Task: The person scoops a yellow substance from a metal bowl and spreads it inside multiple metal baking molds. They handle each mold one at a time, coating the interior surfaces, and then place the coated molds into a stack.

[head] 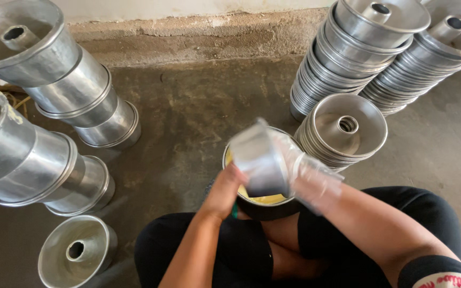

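A small metal ring-shaped baking mould [260, 160], blurred by motion, is held tilted over a dark pot [265, 209] with a yellow substance inside. My left hand [224, 191] grips the mould's lower left side. My right hand [308, 173], covered by a clear plastic glove, holds the mould's right side, with the fingers seemingly at its rim. The pot sits between my knees on the floor.
Tall stacks of metal tube moulds [364, 48] stand at the back right, and a shorter stack [345, 130] sits just right of the pot. Leaning stacks [65, 80] fill the left side. A single mould [76, 250] lies at the front left. Concrete floor [198, 106] stretches to a wall.
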